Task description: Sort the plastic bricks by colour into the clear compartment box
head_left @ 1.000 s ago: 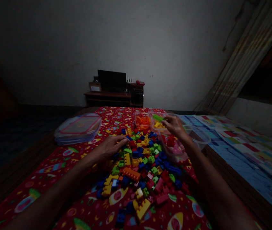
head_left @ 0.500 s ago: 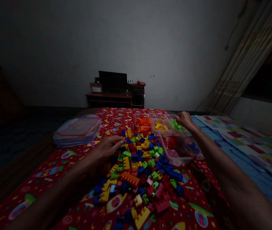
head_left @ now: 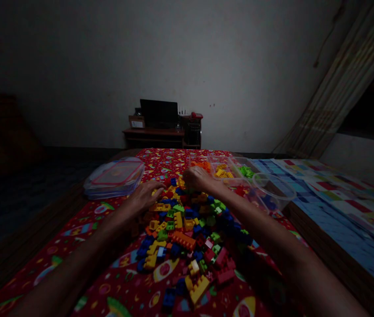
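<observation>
A loose pile of toy building bricks (head_left: pixel 183 240) in yellow, blue, green, red and orange lies before me. At its far left edge, my left hand (head_left: pixel 144 194) rests with fingers stretched forward and somewhat apart, beside a yellow brick (head_left: pixel 155 192). Over the far end of the pile, my right hand (head_left: pixel 199 178) is closed, its fingers curled downward. The hand itself hides whatever is between those fingertips. Beyond it, clear plastic boxes hold orange bricks (head_left: pixel 203 165), yellow bricks (head_left: pixel 223 171) and green bricks (head_left: pixel 246 171).
Stacked clear lids (head_left: pixel 114 176) lie left of the pile. Another clear box (head_left: pixel 282 187) stands at the right, partly behind my right forearm. A red patterned cloth (head_left: pixel 108 281) covers the surface. A desk with a monitor (head_left: pixel 159 113) stands against the far wall.
My right hand has left the box of green bricks and come left to the pile's far end. My left hand has drawn slightly left, its fingers more spread. The view has shifted a little.
</observation>
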Available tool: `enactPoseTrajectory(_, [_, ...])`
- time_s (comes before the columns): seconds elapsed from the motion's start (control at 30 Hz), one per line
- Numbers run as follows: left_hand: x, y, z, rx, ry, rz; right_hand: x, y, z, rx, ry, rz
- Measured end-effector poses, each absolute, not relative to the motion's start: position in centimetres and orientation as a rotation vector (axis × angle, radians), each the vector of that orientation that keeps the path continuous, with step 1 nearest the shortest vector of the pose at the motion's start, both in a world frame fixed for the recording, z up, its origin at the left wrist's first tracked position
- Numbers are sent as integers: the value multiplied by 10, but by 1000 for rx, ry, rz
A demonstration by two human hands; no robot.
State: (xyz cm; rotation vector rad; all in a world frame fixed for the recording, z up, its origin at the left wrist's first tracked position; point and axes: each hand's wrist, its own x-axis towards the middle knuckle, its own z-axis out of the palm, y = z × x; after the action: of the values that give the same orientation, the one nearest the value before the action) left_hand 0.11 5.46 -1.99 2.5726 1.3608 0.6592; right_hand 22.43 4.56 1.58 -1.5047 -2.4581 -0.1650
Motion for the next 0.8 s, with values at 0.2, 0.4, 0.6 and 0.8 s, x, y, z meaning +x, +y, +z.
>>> enactPoseTrajectory(0.2, [-21,60,-16,2491,1224,91,181,62,2,-1728,-2509,-132])
enactPoseTrajectory(0.4, [-12,49,-15,2609,1224,74,178,65,2,-1776,-2500,-21])
enactPoseTrajectory(0.6, [-7,40,-6,2609,1220,75,190,58,12,-1790,-2422,99])
enactPoseTrajectory(0.8, [-4,42,-5,2615,1196,91,214,19,26,-1540,-2197,332])
